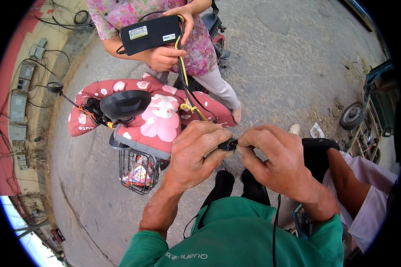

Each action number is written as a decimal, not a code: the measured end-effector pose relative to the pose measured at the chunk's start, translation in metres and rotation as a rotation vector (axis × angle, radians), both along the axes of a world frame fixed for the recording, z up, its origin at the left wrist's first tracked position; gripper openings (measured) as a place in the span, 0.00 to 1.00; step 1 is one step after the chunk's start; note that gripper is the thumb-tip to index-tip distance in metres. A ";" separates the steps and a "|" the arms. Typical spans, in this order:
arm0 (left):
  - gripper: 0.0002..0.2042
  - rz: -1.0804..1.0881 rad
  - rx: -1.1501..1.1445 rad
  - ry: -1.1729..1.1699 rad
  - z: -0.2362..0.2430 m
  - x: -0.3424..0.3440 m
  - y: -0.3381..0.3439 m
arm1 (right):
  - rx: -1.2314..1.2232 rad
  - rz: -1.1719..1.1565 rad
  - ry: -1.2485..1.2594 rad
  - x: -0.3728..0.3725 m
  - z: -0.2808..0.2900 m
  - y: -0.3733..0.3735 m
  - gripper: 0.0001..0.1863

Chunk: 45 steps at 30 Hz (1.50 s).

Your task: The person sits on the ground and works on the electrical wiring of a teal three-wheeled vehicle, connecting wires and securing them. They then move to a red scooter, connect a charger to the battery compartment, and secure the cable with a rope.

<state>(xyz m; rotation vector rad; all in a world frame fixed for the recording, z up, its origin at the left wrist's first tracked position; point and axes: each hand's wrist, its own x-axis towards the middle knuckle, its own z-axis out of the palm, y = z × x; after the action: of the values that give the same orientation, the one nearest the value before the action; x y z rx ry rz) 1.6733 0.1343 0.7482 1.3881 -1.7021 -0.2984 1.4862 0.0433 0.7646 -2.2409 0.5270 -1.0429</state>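
My left hand [199, 153] grips a small black plug [228, 144] between thumb and fingers, its end pointing right. My right hand [274, 155] is closed in a pinch at that end, fingertips touching it; any smaller part between them is hidden. A dark cable twisted with yellow cord [182, 66] hangs from a black charger box [150, 34] down towards my left hand. Another person, in a flowered top, holds the box up with both hands [167, 55], opposite me.
Between us stands an electric scooter with a padded red cover [160, 118], a mirror [125, 105] and a wire front basket [139, 171] holding a colourful packet. Another person in white [365, 200] is close on my right. A loose wheel [353, 115] lies near a cart at the right.
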 end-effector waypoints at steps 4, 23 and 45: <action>0.24 -0.019 0.001 0.010 0.001 0.003 -0.001 | -0.026 -0.025 -0.050 -0.001 -0.002 0.006 0.12; 0.23 -0.093 -0.049 -0.055 -0.003 0.003 -0.001 | -0.132 0.031 0.074 -0.006 -0.008 0.006 0.12; 0.24 -0.138 -0.047 0.294 0.009 0.004 -0.001 | 0.048 0.174 -0.117 0.026 -0.028 -0.010 0.22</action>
<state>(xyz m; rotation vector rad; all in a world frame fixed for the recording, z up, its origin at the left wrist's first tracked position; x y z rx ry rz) 1.6773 0.1330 0.7572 1.1325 -1.5508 -0.5112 1.5126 0.0336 0.7365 -2.1261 0.2978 -1.0520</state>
